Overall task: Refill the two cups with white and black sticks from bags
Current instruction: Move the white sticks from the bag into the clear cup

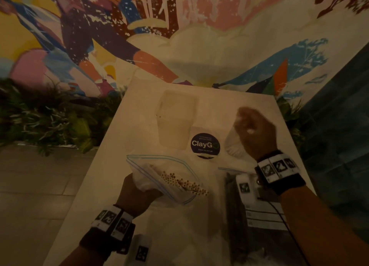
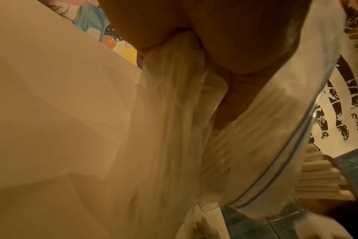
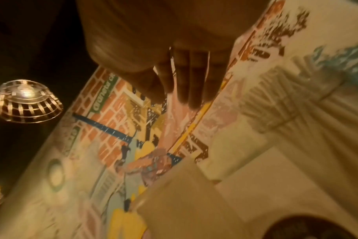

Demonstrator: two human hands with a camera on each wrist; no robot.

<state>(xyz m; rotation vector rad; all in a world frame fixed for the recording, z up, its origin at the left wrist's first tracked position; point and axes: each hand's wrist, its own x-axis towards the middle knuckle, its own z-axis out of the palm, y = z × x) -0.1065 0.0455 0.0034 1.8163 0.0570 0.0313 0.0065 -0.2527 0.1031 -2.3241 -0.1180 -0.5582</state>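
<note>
Head view is showing the left hand (image 1: 137, 191) gripping the open zip bag (image 1: 169, 177) of white sticks (image 1: 185, 182) above the surface (image 1: 111, 145), while the right hand (image 1: 256, 129), blurred so I cannot tell its grip, is moving near the white cup (image 1: 233, 143); keeping the bag mouth steady would help.

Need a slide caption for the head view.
Left hand grips clear zip bag of white sticks; right hand raised over white table.

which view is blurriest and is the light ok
Head view: dim and warm, wall bent by the wide lens, right hand motion-smeared, bag fairly sharp. Left wrist view: soft, filled by the bag up close. Right wrist view: blurriest, streaked, with a lamp glaring.
</note>
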